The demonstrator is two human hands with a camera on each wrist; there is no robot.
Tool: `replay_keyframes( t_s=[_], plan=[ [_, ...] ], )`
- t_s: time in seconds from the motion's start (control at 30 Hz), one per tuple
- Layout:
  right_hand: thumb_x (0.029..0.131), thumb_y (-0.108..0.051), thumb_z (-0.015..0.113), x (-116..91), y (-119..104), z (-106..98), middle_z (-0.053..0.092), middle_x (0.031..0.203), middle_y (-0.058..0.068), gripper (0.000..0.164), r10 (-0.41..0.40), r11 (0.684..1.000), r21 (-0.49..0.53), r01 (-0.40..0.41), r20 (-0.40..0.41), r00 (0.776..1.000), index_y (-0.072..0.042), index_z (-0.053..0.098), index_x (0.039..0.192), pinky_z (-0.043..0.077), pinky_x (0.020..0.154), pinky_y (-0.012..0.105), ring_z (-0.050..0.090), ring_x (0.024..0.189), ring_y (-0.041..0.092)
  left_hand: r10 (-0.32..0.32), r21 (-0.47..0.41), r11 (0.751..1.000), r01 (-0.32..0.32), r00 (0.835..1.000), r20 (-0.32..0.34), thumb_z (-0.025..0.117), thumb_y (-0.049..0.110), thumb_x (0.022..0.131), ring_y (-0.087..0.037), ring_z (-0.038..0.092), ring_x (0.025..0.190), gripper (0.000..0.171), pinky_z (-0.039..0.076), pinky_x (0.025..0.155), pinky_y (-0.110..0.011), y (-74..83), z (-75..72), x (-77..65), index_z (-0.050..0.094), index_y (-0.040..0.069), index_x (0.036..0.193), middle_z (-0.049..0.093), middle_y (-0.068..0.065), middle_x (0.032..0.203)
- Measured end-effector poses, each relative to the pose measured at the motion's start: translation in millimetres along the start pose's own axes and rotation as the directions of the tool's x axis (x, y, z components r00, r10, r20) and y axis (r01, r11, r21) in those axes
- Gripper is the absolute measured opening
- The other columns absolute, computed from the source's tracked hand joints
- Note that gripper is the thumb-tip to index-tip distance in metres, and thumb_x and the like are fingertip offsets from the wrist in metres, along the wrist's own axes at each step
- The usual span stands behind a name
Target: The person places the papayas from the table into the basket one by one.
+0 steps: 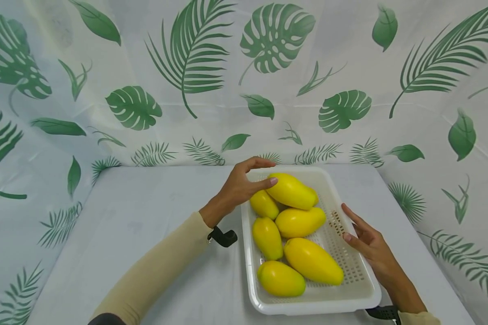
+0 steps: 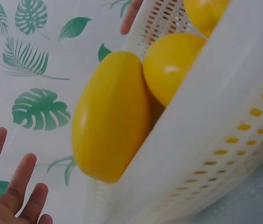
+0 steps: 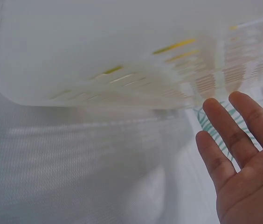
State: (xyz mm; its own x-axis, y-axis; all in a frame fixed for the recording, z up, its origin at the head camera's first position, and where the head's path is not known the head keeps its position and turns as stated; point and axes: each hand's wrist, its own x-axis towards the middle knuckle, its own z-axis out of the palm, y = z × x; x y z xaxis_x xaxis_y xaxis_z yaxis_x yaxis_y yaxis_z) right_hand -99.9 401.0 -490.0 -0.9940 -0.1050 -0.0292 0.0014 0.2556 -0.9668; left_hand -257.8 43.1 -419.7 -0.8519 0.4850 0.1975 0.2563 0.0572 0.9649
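Observation:
A white perforated plastic basket (image 1: 254, 300) holds several yellow mangoes (image 1: 314, 261). At its far left corner is my left hand (image 1: 237, 185), thumb and fingers spread apart, with the thumb overlapping the far mango (image 1: 293, 189) in the head view. The left wrist view has these fingers (image 2: 16, 186) apart from the nearest mango (image 2: 110, 116). My right hand (image 1: 368, 243) holds the basket's right side, thumb over the rim and the other fingers outside. From the right wrist, its fingertips (image 3: 211, 103) meet the basket's outer wall (image 3: 99, 51).
A white cloth covers the table (image 1: 154, 203), which extends left of the basket. Behind it hangs a leaf-patterned white curtain (image 1: 219, 104), continuing along both sides. Each wrist wears a black strap, such as the left strap (image 1: 223, 237).

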Motion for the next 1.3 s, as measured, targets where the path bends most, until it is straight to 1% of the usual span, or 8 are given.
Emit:
replay_keyframes(
  t_s=[0.23,0.4,0.67,0.83,0.97,1.07,1.17,1.3],
  plan=[
    [0.11,-0.007,0.051,-0.1,1.5,-0.3,0.04,0.171,-0.002,0.071,-0.003,1.0,-0.016,0.003,-0.001,1.0,-0.028,0.021,0.172,0.066,0.082,0.046,0.069,0.124,0.003,0.011,0.117,0.993,-0.002,0.997,-0.073,0.077,0.04,0.098,-0.019,0.051,0.143,0.035,0.03,0.126,-0.061,0.0,-8.1,-11.7,0.071,0.033,0.131,0.063,0.014,0.143],
    [0.111,-0.009,0.05,-0.7,0.8,0.4,0.037,0.172,-0.003,0.071,0.007,1.0,-0.022,-0.007,0.009,1.0,-0.03,0.02,0.172,0.066,0.082,0.046,0.069,0.124,0.002,0.047,0.153,0.988,-0.03,0.993,-0.108,0.074,0.038,0.099,-0.019,0.047,0.147,0.038,0.03,0.127,-0.059,-2.4,-11.2,-19.9,0.068,0.029,0.136,0.058,0.007,0.151],
    [0.113,-0.017,0.049,-1.9,-2.7,1.0,0.033,0.173,0.003,0.069,0.039,0.995,-0.089,-0.038,0.011,0.999,-0.036,0.017,0.171,0.066,0.081,0.045,0.068,0.12,-0.002,0.066,0.17,0.984,-0.05,0.994,-0.091,0.069,0.035,0.101,-0.017,0.031,0.16,0.049,0.019,0.132,-0.062,3.3,-17.0,-33.7,0.059,0.026,0.148,0.042,0.003,0.166],
    [0.114,-0.022,0.049,-2.6,-5.0,0.9,0.027,0.175,0.014,0.068,0.032,0.979,-0.202,-0.032,-0.002,0.999,-0.037,0.016,0.171,0.067,0.08,0.042,0.061,0.121,-0.009,0.091,0.264,0.962,-0.071,0.994,-0.065,0.068,0.035,0.1,-0.027,0.024,0.163,0.059,0.018,0.129,-0.069,4.2,-20.5,-41.2,0.051,0.025,0.156,0.032,-0.001,0.173],
    [0.112,-0.029,0.052,-3.5,-10.2,0.9,0.031,0.17,0.026,0.069,0.014,0.939,-0.341,-0.031,-0.054,0.998,-0.038,0.017,0.171,0.067,0.071,0.039,0.075,0.118,0.021,0.118,0.381,0.919,-0.098,0.993,-0.029,0.068,0.042,0.098,-0.035,0.022,0.164,0.071,0.018,0.127,-0.073,4.9,-21.4,-47.2,0.042,0.027,0.163,0.022,-0.003,0.178],
    [0.111,-0.033,0.055,-4.5,-14.5,-0.4,0.039,0.166,0.027,0.069,-0.007,0.895,-0.445,-0.035,-0.093,0.996,-0.038,0.02,0.17,0.067,0.066,0.039,0.067,0.123,0.052,0.126,0.466,0.877,-0.113,0.992,0.003,0.067,0.048,0.098,-0.037,0.02,0.164,0.078,0.019,0.126,-0.074,5.2,-21.3,-51.1,0.035,0.029,0.167,0.014,-0.002,0.18],
    [0.11,-0.036,0.058,-4.3,-18.2,-2.3,0.044,0.165,0.021,0.068,-0.044,0.832,-0.553,-0.031,-0.121,0.992,-0.035,0.024,0.17,0.065,0.081,0.05,0.06,0.131,0.056,0.115,0.535,0.837,-0.114,0.993,0.032,0.064,0.054,0.099,-0.036,0.019,0.165,0.082,0.019,0.126,-0.073,5.6,-21.6,-54.8,0.031,0.028,0.169,0.009,-0.001,0.18],
    [0.108,-0.039,0.061,-2.9,-22.5,-5.0,0.045,0.167,0.015,0.069,-0.071,0.772,-0.635,-0.032,-0.136,0.988,-0.035,0.027,0.169,0.047,0.104,0.07,0.054,0.139,0.052,0.082,0.588,0.801,-0.111,0.994,0.075,0.06,0.056,0.101,-0.035,0.015,0.166,0.084,0.016,0.129,-0.07,6.6,-22.7,-59.3,0.027,0.021,0.17,0.005,-0.002,0.181]
  ],
)
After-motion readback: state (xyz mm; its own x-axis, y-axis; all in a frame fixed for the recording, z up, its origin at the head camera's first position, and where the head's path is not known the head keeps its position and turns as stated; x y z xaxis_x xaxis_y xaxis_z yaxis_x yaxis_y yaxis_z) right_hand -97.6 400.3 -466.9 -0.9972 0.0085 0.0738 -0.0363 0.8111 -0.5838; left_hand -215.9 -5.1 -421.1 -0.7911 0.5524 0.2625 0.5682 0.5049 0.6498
